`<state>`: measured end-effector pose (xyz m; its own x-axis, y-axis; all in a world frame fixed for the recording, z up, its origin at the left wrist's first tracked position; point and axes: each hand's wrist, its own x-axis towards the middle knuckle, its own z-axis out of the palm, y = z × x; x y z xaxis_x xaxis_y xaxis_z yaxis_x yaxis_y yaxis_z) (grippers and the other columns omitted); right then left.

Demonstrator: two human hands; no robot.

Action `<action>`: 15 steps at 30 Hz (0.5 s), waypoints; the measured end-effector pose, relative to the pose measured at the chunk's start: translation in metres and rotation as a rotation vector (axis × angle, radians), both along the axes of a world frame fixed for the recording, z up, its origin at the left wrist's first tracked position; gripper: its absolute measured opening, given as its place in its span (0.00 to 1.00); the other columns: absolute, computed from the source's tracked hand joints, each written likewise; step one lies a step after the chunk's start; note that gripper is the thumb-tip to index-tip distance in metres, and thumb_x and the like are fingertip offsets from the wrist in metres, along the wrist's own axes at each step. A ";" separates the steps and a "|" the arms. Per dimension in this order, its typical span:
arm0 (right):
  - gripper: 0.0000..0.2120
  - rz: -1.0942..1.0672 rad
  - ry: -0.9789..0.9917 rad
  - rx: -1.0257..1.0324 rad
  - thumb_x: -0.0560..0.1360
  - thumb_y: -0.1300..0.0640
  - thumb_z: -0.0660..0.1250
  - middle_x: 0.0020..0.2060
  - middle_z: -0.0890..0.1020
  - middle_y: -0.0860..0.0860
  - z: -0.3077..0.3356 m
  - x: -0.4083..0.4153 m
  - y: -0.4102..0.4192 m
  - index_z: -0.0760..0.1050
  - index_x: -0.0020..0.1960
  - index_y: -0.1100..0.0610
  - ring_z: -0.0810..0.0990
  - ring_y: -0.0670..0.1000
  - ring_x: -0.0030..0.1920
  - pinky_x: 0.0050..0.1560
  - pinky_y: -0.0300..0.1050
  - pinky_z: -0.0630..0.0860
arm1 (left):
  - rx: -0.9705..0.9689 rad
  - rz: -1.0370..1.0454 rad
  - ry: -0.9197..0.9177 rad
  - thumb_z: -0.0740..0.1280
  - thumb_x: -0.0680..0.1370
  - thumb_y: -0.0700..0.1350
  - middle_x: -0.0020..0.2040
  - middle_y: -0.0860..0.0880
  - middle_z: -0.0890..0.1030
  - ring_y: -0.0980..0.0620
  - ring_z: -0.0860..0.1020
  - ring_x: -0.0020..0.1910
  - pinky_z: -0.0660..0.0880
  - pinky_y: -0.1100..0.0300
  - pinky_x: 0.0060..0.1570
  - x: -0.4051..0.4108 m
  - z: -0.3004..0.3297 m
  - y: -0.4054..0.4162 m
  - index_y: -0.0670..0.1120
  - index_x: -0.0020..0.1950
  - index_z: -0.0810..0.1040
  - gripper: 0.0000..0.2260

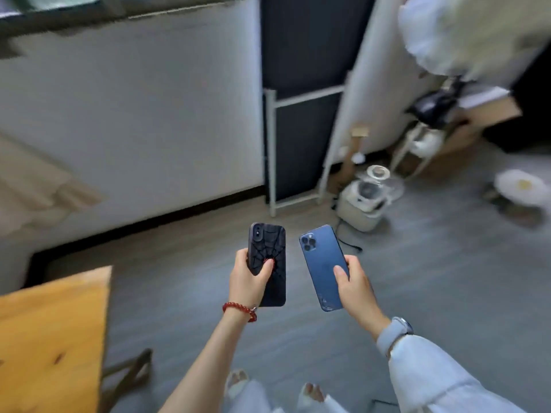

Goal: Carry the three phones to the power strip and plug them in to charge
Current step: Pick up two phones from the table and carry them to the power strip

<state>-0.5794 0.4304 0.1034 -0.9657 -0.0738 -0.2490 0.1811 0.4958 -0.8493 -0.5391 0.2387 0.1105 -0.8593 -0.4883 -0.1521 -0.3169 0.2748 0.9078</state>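
My left hand (249,280) grips a phone in a black spider-web case (269,257), held upright with its back toward me. My right hand (354,286) holds a blue phone (322,263), also back side up and tilted slightly left. Both phones hang in front of me over the grey floor, a hand's width apart. A third phone and a power strip are not in sight. The picture is smeared by motion.
A wooden table (50,338) stands at the lower left with a dark chair leg (128,371) beside it. Ahead are a white wall, a dark panel in a white frame (298,144), a white appliance (365,201) with a black cord on the floor, and clutter at the right.
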 end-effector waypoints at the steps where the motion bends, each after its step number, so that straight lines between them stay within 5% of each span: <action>1: 0.03 -0.077 -0.006 0.005 0.77 0.59 0.57 0.42 0.76 0.49 -0.001 -0.008 0.030 0.66 0.50 0.54 0.74 0.52 0.41 0.35 0.43 0.68 | -0.005 -0.068 -0.008 0.68 0.72 0.44 0.40 0.58 0.74 0.65 0.73 0.39 0.70 0.76 0.31 -0.022 0.000 0.028 0.48 0.48 0.68 0.10; 5: 0.05 -0.341 -0.015 0.011 0.77 0.60 0.57 0.44 0.76 0.52 -0.001 -0.038 0.130 0.67 0.52 0.59 0.73 0.55 0.43 0.40 0.44 0.65 | -0.039 -0.323 -0.016 0.69 0.72 0.44 0.39 0.60 0.74 0.63 0.73 0.38 0.68 0.76 0.32 -0.102 0.000 0.126 0.48 0.47 0.68 0.11; 11: 0.03 -0.640 -0.046 -0.019 0.76 0.60 0.56 0.38 0.75 0.50 -0.005 -0.085 0.257 0.67 0.50 0.57 0.71 0.55 0.39 0.36 0.47 0.66 | -0.057 -0.603 -0.024 0.69 0.72 0.44 0.38 0.60 0.72 0.65 0.72 0.38 0.65 0.81 0.32 -0.211 -0.011 0.270 0.48 0.46 0.67 0.11; 15: 0.06 -0.766 -0.038 -0.001 0.77 0.60 0.56 0.39 0.74 0.52 -0.010 -0.142 0.340 0.67 0.52 0.60 0.71 0.56 0.40 0.39 0.46 0.66 | -0.092 -0.756 -0.044 0.69 0.71 0.46 0.37 0.60 0.72 0.65 0.71 0.37 0.68 0.74 0.30 -0.289 -0.020 0.363 0.47 0.46 0.67 0.11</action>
<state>-0.7215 0.7709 0.0932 -0.7378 0.6128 -0.2832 0.5029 0.2191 -0.8361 -0.8285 0.6021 0.0903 -0.9590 0.2180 -0.1812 -0.0481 0.5049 0.8618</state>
